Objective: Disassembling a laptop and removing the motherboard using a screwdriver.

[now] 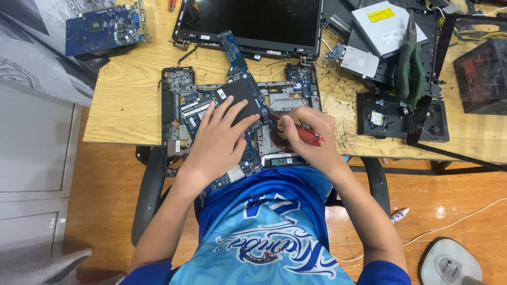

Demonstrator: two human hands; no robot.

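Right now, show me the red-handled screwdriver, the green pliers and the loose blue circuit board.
red-handled screwdriver (309,137), head view, on its red handle in the right hand (311,138).
green pliers (409,71), head view, on the green grips.
blue circuit board (105,29), head view, on the board's middle.

Wooden table carries laptop chassis, blue circuit card

Opened laptop base lies on the table at its near edge, right in front of me. My left hand rests flat on it, over the drive. My right hand sits just right of that, holding a screwdriver. Laptop screen lies behind the base. Circuit card far left. Pliers on stacked parts, right.
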